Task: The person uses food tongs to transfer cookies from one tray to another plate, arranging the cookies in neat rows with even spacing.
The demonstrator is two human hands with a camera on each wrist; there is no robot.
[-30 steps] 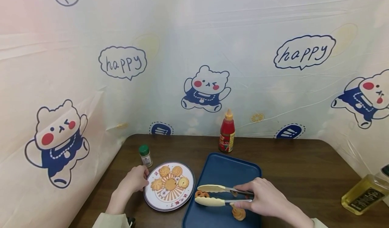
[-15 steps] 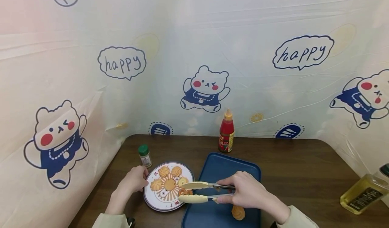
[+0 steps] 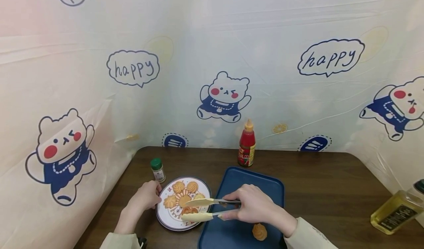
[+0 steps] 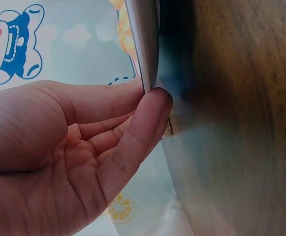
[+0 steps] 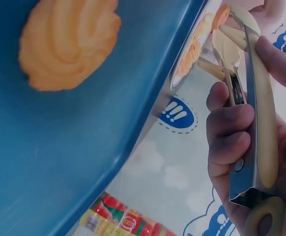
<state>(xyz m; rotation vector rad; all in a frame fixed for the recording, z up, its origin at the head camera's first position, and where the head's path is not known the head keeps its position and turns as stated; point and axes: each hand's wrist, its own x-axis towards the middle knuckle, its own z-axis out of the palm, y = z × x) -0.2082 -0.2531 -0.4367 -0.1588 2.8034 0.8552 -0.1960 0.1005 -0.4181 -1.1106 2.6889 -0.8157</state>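
Observation:
My left hand pinches the left rim of a round white plate; in the left wrist view, thumb and fingers meet on the plate's edge. Several swirled cookies lie on it. My right hand grips yellow-tipped metal tongs, their tips over the plate's right part. Between the tips is a brown pretzel-shaped cookie; whether it touches the plate I cannot tell. One swirled cookie sits on the blue tray, appearing large in the right wrist view.
Behind the plate stands a small green-capped jar. A red sauce bottle is beyond the tray. At the far right, a bottle of yellow oil appears tilted. A patterned cloth hangs around the brown table.
My right hand has carried the tongs and the pretzel-shaped cookie leftward from the tray to over the plate. The left hand stays on the plate's rim.

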